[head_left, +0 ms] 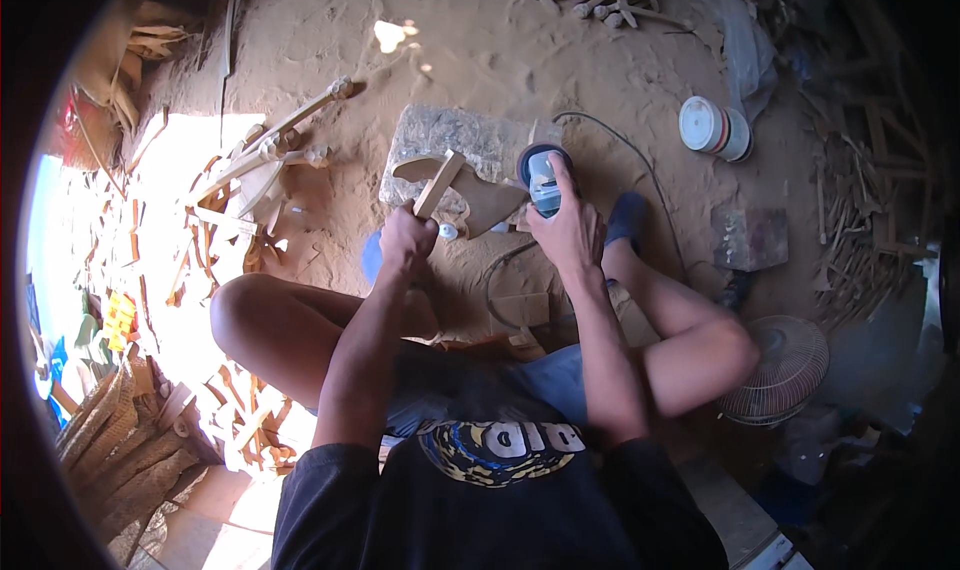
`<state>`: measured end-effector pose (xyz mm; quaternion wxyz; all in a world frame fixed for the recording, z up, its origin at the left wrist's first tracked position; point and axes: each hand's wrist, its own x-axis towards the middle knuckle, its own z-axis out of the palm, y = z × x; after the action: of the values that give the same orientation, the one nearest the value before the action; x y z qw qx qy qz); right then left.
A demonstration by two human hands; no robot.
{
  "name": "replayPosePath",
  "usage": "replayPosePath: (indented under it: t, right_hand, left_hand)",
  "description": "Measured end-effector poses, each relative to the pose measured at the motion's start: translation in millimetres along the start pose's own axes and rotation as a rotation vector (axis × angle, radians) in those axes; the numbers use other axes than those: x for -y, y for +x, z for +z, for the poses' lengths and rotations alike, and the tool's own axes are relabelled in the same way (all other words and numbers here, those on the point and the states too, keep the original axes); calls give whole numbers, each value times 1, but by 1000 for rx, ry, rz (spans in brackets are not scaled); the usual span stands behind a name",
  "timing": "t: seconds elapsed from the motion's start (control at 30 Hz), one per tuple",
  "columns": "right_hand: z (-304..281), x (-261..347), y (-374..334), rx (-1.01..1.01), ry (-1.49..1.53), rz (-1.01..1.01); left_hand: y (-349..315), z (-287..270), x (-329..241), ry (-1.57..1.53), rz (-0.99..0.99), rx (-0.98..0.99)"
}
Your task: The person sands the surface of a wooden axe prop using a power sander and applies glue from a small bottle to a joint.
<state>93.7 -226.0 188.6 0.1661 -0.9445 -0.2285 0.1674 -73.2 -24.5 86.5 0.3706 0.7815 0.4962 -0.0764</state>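
Note:
My left hand (408, 236) is closed around the near end of a short, pale wooden bar (438, 187). The bar crosses a curved, flat tan piece (482, 202); whether the two are joined I cannot tell. Both are over a worn, pale block (462, 127) on the sandy ground. To the right, my right hand (568, 228) grips a power sander (543, 184) with a blue-grey body and a round dark head. Its index finger stretches along the body. The sander's head is close to the right end of the curved piece; contact is unclear.
A dark cable (640, 155) loops over the sand on the right. Beyond it are a white-lidded tub (703, 125), a boxy block (750, 238) and a round fan (775, 370). Wooden sticks (290, 135) lie left, with sunlit scraps (245, 420) nearer. My crossed legs flank the work.

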Motion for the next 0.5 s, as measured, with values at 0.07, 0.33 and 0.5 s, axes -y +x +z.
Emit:
replayPosePath:
  t: [0.07, 0.33, 0.5]
  right_hand:
    - [-6, -11, -3, -160, 180, -31]
    - [-31, -32, -29, -340, 440, -79]
    - [-30, -40, -39, -294, 419, -60]
  left_hand:
    - [6, 3, -3, 18, 6, -11]
    - [78, -50, -31, -339, 91, 450]
    - [27, -51, -45, -1087, 5, 640]
